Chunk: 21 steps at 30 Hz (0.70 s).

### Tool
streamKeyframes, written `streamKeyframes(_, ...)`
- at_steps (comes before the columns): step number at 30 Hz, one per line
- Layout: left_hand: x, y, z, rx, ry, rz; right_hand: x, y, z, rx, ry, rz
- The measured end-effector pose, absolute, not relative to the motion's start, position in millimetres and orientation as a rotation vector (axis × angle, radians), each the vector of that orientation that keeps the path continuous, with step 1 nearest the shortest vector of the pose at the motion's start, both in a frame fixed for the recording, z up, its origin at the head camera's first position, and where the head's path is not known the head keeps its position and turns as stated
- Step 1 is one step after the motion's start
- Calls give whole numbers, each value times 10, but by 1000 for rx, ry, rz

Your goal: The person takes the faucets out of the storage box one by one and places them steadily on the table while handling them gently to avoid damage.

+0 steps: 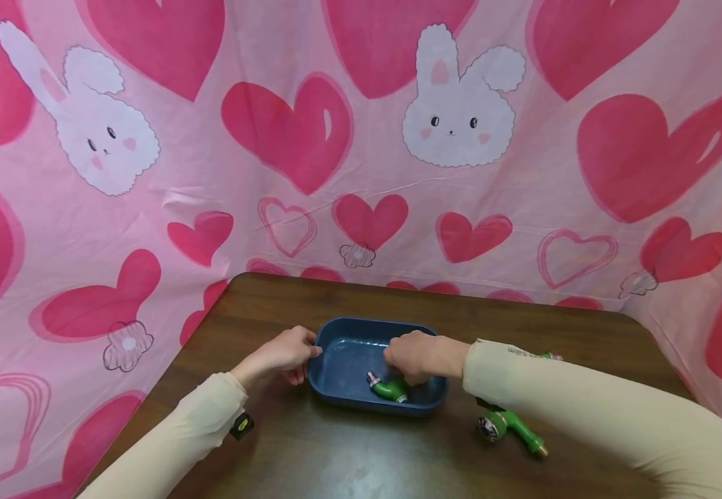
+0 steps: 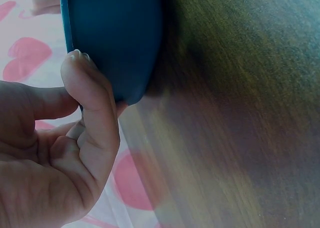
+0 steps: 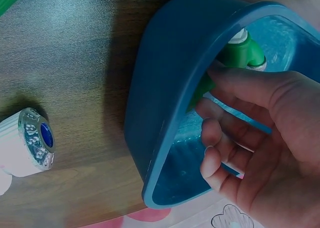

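A blue basin [image 1: 361,405] stands on the table, its far-left rim gripped by my left hand [image 1: 287,355]. In the left wrist view, the left thumb and fingers [image 2: 92,87] pinch the basin wall from both sides. My right hand [image 1: 417,355] reaches down inside the right end of the basin. Its thumb and forefinger pinch a green tap [image 1: 391,389] with a bent body and a patterned metal end. The right wrist view shows part of this tap [image 3: 242,52] behind the thumb, while the other fingers curl loosely. The fingertips are partly hidden in the head view.
On the table right of the basin lies a second green bent tap [image 1: 523,431] with a round patterned knob and brass tip. A white cylinder [image 3: 25,143] with a silver patterned ring lies near the basin. Pink heart-print cloth [image 1: 373,166] hangs behind the table [image 1: 274,443].
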State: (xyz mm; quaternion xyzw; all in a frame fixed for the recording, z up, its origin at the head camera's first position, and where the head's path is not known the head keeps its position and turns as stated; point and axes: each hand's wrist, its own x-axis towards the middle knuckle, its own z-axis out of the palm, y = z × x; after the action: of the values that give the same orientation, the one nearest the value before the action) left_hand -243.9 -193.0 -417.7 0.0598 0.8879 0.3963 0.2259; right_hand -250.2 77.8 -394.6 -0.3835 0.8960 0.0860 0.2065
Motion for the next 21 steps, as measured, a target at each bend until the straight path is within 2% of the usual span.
streamKeyframes(21,-2424,-1911,-4151,154,2454,1083,-2575,709,-3968,-1042,2498,251)
